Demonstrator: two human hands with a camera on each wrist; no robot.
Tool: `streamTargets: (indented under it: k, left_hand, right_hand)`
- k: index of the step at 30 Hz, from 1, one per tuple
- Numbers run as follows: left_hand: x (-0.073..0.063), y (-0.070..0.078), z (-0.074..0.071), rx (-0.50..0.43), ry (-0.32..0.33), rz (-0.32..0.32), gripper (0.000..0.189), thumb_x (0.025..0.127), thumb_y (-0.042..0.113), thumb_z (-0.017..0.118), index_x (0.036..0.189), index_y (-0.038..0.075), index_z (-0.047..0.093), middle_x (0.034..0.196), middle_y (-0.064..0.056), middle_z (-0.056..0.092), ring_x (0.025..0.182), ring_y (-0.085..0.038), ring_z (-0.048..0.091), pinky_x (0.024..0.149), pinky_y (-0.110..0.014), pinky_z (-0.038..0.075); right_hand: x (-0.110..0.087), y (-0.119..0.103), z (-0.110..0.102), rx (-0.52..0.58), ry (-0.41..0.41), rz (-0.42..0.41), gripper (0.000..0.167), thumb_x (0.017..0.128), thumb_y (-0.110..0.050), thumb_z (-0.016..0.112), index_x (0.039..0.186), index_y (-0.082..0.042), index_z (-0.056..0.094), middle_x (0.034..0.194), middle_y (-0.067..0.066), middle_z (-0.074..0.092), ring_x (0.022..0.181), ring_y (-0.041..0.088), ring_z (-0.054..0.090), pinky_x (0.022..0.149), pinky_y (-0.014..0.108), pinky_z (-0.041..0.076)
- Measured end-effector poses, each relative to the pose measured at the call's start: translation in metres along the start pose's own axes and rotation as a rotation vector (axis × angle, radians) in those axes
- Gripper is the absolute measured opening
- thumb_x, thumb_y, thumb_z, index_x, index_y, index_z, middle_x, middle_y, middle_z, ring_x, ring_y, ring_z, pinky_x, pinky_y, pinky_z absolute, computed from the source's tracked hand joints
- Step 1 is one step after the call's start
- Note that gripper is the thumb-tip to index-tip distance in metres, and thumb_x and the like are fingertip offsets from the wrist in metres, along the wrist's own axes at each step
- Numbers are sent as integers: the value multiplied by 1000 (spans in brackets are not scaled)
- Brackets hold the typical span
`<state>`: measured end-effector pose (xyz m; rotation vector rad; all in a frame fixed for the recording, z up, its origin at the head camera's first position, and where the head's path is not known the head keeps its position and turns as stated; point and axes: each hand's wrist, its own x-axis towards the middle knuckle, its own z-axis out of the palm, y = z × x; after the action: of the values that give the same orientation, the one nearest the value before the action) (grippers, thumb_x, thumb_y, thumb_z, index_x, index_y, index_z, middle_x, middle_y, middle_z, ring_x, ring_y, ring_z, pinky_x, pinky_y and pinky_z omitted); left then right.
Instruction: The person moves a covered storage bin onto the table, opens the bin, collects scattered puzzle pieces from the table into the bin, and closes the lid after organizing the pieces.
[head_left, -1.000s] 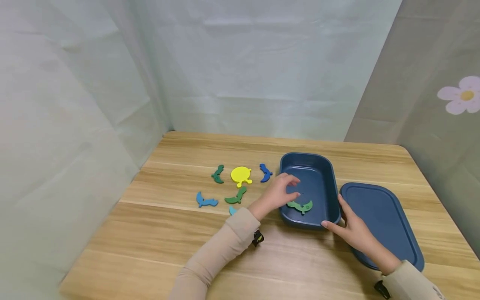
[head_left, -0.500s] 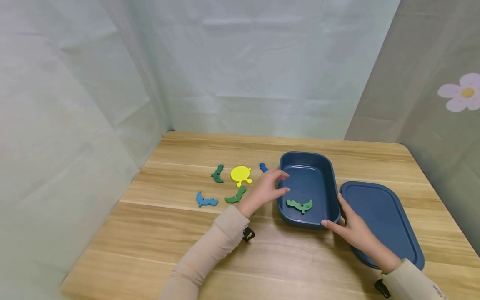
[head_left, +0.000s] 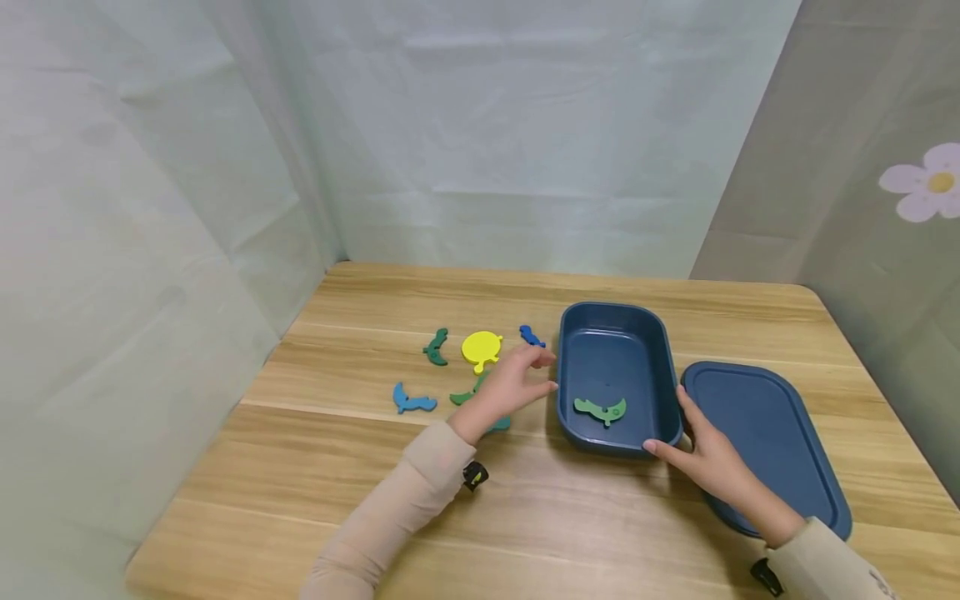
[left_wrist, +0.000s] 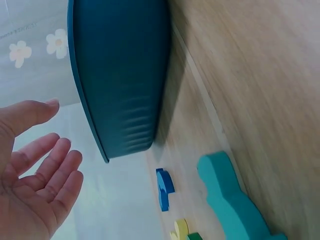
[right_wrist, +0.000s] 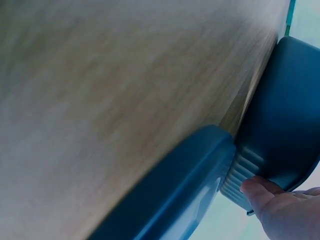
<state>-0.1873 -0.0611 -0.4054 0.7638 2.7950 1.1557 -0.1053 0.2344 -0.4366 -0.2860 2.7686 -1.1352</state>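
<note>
In the head view a dark blue box (head_left: 566,417), without its lid, stands on the table with one green crescent-shaped piece (head_left: 602,412) lying inside near its front. My left hand (head_left: 512,385) hovers just left of the box, fingers spread and holding nothing; its palm (left_wrist: 32,200) shows bare in the left wrist view. My right hand (head_left: 708,462) grips the box's near right corner, thumb at the front rim and fingers along the right side. Beneath the left wrist lies a teal piece (head_left: 501,425), partly hidden; it shows larger in the left wrist view.
Left of the box lie a yellow round-bodied piece (head_left: 480,346), a dark green piece (head_left: 435,347), a light blue piece (head_left: 414,400), a partly covered green piece (head_left: 463,397) and a dark blue piece (head_left: 531,335). The blue lid (head_left: 765,442) lies right of the box.
My left hand has moved left, from above the box to outside its left rim, uncovering the green piece inside. My right hand and the box stay in place.
</note>
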Motion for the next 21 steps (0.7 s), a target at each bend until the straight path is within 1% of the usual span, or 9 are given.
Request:
streamTargets:
  k: [4,7,12,14,17,19,21]
  left_hand:
    - [-4,-5,-3,12,11,9,37,84,13,72,118,1,62,112,-12,64,104,-27,59,90,-38,50]
    - [-7,-6,-5,23,5,6,37,83,12,72,118,0,62,109,-12,63,101,-26,58,88,-37,50]
    - [-12,-10,-8,4,-40,-20,38,84,13,71,119,-1,61,110,-13,62,101,-27,57,89,-37,50]
    - [-15,-11,-9,-6,-61,-41,38,85,14,71,118,-1,61,111,-13,61,103,-27,57,89,-38,49]
    - [-19,-15,-10,-12,-82,-48,38,85,15,71,118,-1,61,114,-13,61,104,-27,57,90,-39,49]
    - [-21,-18,-10,-19,-86,-37,38,84,13,71,118,-2,61,114,-14,62,104,-27,57,90,-40,49]
    - [-23,-20,-11,-25,-83,-9,38,83,11,71,117,-3,61,113,-16,63,103,-29,58,90,-42,49]
  right_hand:
    - [0,-1,1,3,-2,0,101,88,-36,67,151,2,-2,150,37,12,125,57,35,95,63,39]
    - [0,1,0,2,-3,-1,101,88,-36,67,150,2,-2,150,37,12,125,57,35,95,63,39]
    - [-1,1,2,0,5,-2,101,87,-36,68,150,3,-1,150,37,12,124,57,36,94,63,40]
    - [-1,1,1,-3,9,-4,101,87,-35,68,150,3,-1,150,37,13,124,57,36,94,63,40]
    - [-1,1,1,-8,12,-9,101,87,-35,68,150,3,-1,150,37,13,124,57,37,94,63,40]
    - [0,1,1,-7,12,-13,101,87,-35,68,150,3,-1,150,37,13,124,57,37,94,63,40]
    - [0,2,0,-6,13,-14,101,87,-35,68,150,3,0,150,37,13,124,57,37,94,63,40]
